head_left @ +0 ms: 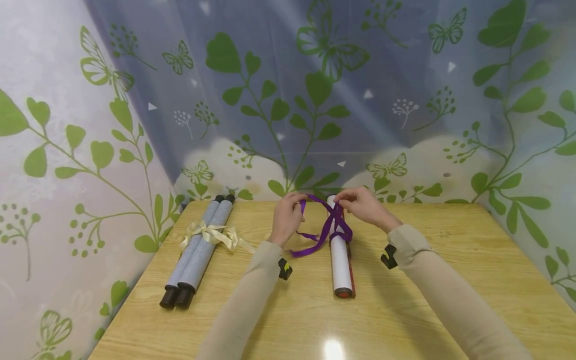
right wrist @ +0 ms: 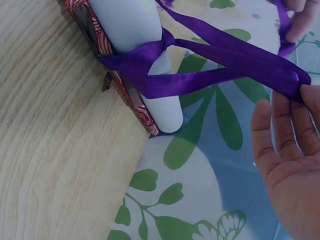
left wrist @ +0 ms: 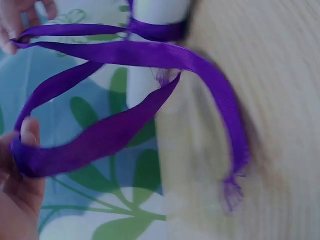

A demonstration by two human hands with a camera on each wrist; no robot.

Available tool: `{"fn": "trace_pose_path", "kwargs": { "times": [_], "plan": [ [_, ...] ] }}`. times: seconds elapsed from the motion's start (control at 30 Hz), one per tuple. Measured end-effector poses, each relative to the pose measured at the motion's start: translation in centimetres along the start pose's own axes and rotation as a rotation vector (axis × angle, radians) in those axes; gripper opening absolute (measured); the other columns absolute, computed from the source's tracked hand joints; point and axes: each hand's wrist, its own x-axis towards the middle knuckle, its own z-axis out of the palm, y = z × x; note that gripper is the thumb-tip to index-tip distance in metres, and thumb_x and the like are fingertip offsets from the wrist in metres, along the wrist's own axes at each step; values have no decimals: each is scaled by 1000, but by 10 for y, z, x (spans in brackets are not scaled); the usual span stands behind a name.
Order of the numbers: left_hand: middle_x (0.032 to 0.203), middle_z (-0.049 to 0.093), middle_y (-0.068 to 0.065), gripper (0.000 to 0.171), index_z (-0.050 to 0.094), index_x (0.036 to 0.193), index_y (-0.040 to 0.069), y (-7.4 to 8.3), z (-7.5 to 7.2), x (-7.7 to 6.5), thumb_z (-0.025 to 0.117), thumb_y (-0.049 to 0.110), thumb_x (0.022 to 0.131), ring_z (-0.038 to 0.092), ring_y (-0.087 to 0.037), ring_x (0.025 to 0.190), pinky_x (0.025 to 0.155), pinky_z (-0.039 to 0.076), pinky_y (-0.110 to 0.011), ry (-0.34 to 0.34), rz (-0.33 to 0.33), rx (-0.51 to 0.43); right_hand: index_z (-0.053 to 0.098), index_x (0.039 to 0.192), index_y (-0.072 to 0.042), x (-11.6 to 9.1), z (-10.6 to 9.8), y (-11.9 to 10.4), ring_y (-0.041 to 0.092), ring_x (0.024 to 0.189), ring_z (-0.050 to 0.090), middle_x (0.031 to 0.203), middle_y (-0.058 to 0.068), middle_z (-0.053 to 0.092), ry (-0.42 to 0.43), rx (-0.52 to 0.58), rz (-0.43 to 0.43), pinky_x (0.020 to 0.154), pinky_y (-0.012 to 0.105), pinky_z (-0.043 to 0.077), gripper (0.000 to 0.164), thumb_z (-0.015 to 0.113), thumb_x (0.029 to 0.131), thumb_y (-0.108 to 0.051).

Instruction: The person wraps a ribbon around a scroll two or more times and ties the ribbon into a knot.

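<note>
A white roll with a dark end cap lies lengthwise on the table. Red patterned fabric runs along its right side. Around the roll's upper part goes a purple ribbon, knotted on top, with one frayed tail trailing left over the wood. My left hand, left of the roll, pinches one length of it, which bends round the fingertips in the left wrist view. Above the roll's far end, my right hand pinches a folded ribbon loop between thumb and fingers, drawn out from the knot.
To the left lie two grey-blue rolls with black ends, side by side, tied together by a cream ribbon bow. A patterned cloth backdrop with leaves and butterflies rises behind the table's far edge and along its left side.
</note>
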Motion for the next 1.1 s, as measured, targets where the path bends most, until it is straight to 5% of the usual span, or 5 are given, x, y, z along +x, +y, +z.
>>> {"fn": "trace_pose_path", "kwargs": {
  "times": [0.2, 0.53, 0.9, 1.1],
  "plan": [
    [105, 72, -8, 24, 75, 106, 4, 8, -5, 2, 56, -4, 92, 60, -8, 54, 46, 47, -19, 6, 91, -51, 71, 114, -7, 0, 1, 0, 26, 92, 64, 106, 12, 71, 0, -11, -7, 69, 33, 47, 23, 54, 101, -16],
    [91, 72, -9, 11, 77, 94, 1, 9, -13, 0, 72, 9, 89, 70, -22, 65, 52, 53, -23, -22, 47, -184, 70, 114, -7, 0, 1, 1, 31, 102, 65, 114, 15, 69, 3, -6, -9, 76, 33, 51, 23, 53, 101, -14],
    [88, 74, -10, 11, 78, 91, 3, 21, -8, 1, 76, 11, 84, 68, -19, 74, 67, 56, -24, -38, 151, -115, 70, 115, -8, 3, 1, 2, 27, 105, 65, 116, 13, 69, 4, -17, -7, 81, 38, 52, 24, 53, 102, -16],
    [80, 73, -6, 9, 78, 88, 5, 38, 2, -6, 73, 12, 86, 64, -11, 68, 65, 53, -19, -181, 193, -85, 70, 116, -7, 4, 1, 0, 27, 102, 64, 115, 13, 69, 6, -17, -11, 78, 36, 51, 24, 53, 101, -16]
  ]
}}
